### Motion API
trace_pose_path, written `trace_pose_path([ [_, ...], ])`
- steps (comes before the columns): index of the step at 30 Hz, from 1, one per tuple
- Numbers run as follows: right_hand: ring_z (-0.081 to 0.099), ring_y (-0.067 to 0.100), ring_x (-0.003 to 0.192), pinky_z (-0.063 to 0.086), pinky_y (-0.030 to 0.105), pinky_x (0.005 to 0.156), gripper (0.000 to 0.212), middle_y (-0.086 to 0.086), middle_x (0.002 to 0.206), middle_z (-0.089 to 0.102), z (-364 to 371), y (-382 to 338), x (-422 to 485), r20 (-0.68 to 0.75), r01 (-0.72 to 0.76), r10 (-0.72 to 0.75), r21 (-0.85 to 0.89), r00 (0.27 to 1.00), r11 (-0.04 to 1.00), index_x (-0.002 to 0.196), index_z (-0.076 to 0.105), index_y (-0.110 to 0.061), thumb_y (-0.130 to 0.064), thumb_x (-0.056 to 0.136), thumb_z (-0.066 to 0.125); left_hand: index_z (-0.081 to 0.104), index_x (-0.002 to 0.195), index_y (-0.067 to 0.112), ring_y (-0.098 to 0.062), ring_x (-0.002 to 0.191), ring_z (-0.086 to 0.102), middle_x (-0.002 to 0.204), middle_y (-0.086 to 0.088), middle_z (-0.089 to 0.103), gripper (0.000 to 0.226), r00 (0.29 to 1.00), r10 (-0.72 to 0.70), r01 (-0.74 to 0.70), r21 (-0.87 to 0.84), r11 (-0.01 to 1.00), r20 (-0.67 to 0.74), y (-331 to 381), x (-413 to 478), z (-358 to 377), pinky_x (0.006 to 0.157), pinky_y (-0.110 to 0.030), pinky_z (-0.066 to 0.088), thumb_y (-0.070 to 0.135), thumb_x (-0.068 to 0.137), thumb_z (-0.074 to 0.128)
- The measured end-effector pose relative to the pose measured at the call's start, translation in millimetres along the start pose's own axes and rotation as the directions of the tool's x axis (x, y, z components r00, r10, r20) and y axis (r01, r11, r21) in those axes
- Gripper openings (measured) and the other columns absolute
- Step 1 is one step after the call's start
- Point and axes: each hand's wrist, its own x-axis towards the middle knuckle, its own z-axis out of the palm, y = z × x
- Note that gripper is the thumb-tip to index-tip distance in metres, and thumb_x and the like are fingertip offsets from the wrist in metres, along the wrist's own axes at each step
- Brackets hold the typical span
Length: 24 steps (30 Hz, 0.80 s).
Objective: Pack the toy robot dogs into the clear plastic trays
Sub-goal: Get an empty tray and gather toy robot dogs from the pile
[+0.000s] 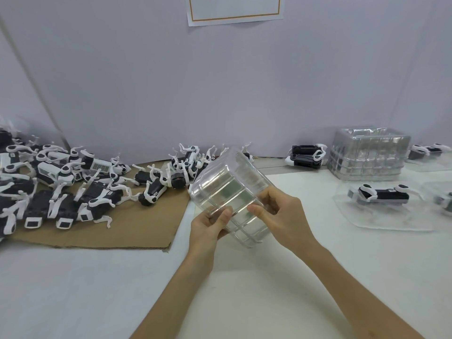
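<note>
Everything is placed here from the held clear tray (227, 189), which is lifted off the white table (269, 277) and tilted, its ribbed moulded side turned toward the camera. Whether it is one tray or several nested together cannot be told.

To its left a brown cardboard sheet (137, 231) lies on the table, carrying a loose pile of toy robot dogs (73, 187), black bodies with white legs, tumbled over one another. The pile reaches right up behind the tray's far left corner, and the tray hides part of the nearest dogs there.

To its right and farther back stands a stack of clear trays (367, 157) against the pale wall (171, 81). A folded dog (305, 156) lies between the held tray and that stack. Nearer than the stack, a packed dog (384, 194) lies in a flat tray (391, 221); another dog (428, 150) lies beyond the stack at the frame's right edge. High above the held tray a paper notice (234, 11) hangs on the wall.

The left hand (208, 226) grips the tray's lower left corner, thumb on the facing side, fingers curled behind. The right hand (283, 214) grips its right edge, fingers curled round it, thumb pressed on the facing side. The two thumbs are close together.
</note>
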Motion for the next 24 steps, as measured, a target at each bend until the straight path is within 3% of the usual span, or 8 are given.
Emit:
trace_pose_path([
  [2,0.044,0.009,0.058,0.037,0.021,0.058,0.011,0.000,0.067,0.060,-3,1,1,-0.005,0.030,-0.030,-0.039,1.000,0.999,0.081,0.066,-0.016,-0.016,0.085,0.076,0.070,0.106,0.005,-0.024,0.099,0.069,0.098,-0.008,0.075,0.039,1.000,-0.011,0.011,-0.013,1.000,0.025,1,1,0,0.091,-0.038,0.058,0.028,0.075,0.074],
  [5,0.048,0.005,0.062,0.035,0.013,0.062,0.013,-0.015,0.070,0.059,-4,3,3,-0.058,0.074,-0.078,-0.071,0.995,0.995,0.086,0.065,-0.024,-0.014,0.089,0.072,0.067,0.112,0.002,-0.025,0.095,0.068,0.102,-0.013,0.072,0.044,0.997,-0.029,0.031,-0.019,0.999,0.067,1,1,3,0.089,-0.036,0.059,0.028,0.078,0.071],
  [9,0.058,0.002,0.077,0.043,0.017,0.076,0.014,-0.013,0.087,0.068,0,9,3,-0.182,0.066,-0.106,-0.211,0.978,0.975,0.101,0.070,-0.017,-0.015,0.087,0.074,0.067,0.107,0.010,-0.021,0.084,0.073,0.093,-0.006,0.075,0.017,0.997,-0.065,0.059,0.158,0.986,0.034,-2,-6,5,0.074,-0.027,0.059,0.021,0.094,0.066],
  [11,0.063,0.010,0.087,0.040,0.025,0.086,0.022,-0.006,0.097,0.072,-4,16,4,-0.222,0.072,-0.176,-0.410,0.959,0.909,0.107,0.071,-0.014,-0.016,0.086,0.076,0.066,0.102,0.011,-0.019,0.077,0.073,0.090,-0.007,0.076,0.007,0.997,-0.064,0.072,0.260,0.963,-0.037,-1,-7,1,0.070,-0.027,0.055,0.013,0.099,0.060],
  [15,0.065,0.027,0.093,0.027,0.031,0.085,0.023,0.004,0.097,0.073,-23,36,13,-0.250,0.025,-0.277,-0.698,0.928,0.715,0.103,0.072,-0.013,-0.015,0.081,0.079,0.066,0.097,0.013,-0.014,0.077,0.070,0.092,-0.002,0.076,0.013,0.990,-0.050,0.088,0.294,0.952,-0.134,13,-8,-6,0.071,-0.025,0.051,0.007,0.098,0.055],
  [19,0.063,0.037,0.098,0.030,0.042,0.089,0.019,0.013,0.097,0.074,-37,55,38,-0.204,-0.057,-0.186,-0.806,0.961,0.589,0.101,0.074,-0.009,-0.014,0.083,0.077,0.067,0.104,0.018,-0.012,0.089,0.072,0.100,0.003,0.076,0.011,0.977,-0.197,0.212,0.250,0.945,-0.085,43,15,-32,0.075,-0.027,0.055,0.016,0.097,0.059],
  [22,0.058,0.042,0.107,0.030,0.048,0.097,0.022,0.020,0.110,0.069,-40,61,65,-0.210,-0.148,-0.063,-0.843,0.976,0.518,0.106,0.073,-0.004,-0.010,0.085,0.072,0.064,0.111,0.026,-0.013,0.106,0.064,0.115,0.005,0.068,0.015,0.980,-0.183,0.197,0.471,0.860,-0.077,86,46,-79,0.084,-0.031,0.050,0.033,0.098,0.060],
  [24,0.052,0.045,0.113,0.028,0.050,0.099,0.037,0.025,0.123,0.059,-32,58,86,-0.228,-0.182,-0.027,-0.837,0.973,0.515,0.117,0.067,-0.003,-0.001,0.080,0.070,0.061,0.119,0.025,-0.011,0.106,0.059,0.120,0.005,0.062,0.030,0.981,-0.067,0.174,0.670,0.722,-0.183,111,65,-124,0.088,-0.030,0.048,0.045,0.096,0.060],
])
